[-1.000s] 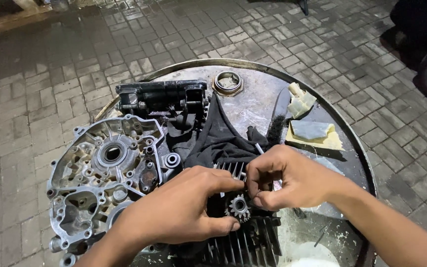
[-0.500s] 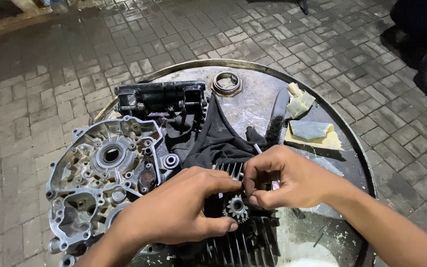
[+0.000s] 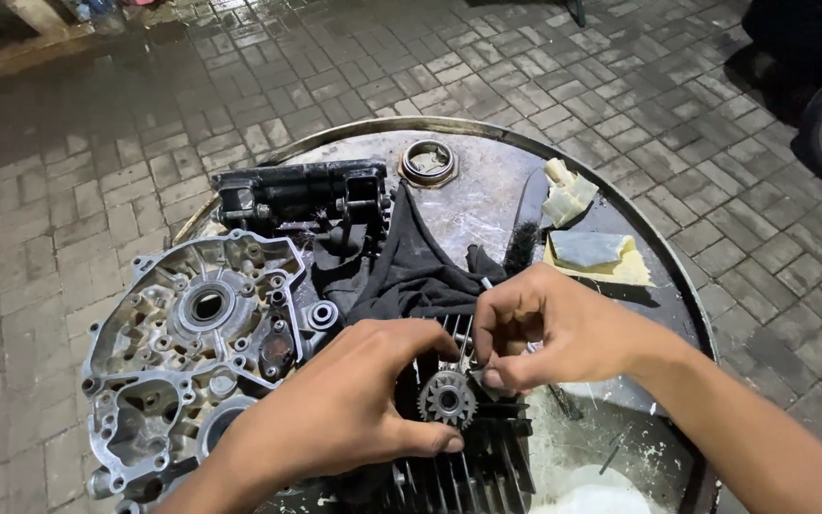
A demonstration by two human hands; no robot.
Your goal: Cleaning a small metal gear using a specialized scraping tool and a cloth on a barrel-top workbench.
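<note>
A small toothed steel sprocket gear [image 3: 446, 399], dull grey with a round bored hub, sits flat-face up toward the camera, its axis pointing roughly at the viewer, so no long axis shows. It rests on a black finned cast-metal cylinder block [image 3: 468, 466] whose ribs run toward the near edge of the round, scuffed metal drum-top surface [image 3: 487, 200]. The left hand [image 3: 344, 409] cups the gear's left side, its thumb lying just under the teeth, fingers curled but not clamped around it. The right hand [image 3: 544, 328] is pinched shut, its fingers [image 3: 501, 376] gripping a small dark part right at the gear's upper right edge; what that part is cannot be made out. Left of the hands lies a bare aluminium engine crankcase half [image 3: 192, 352], rough-cast with webs and bearing bores. A crumpled black cloth [image 3: 411, 266] drapes between it and the hands.
</note>
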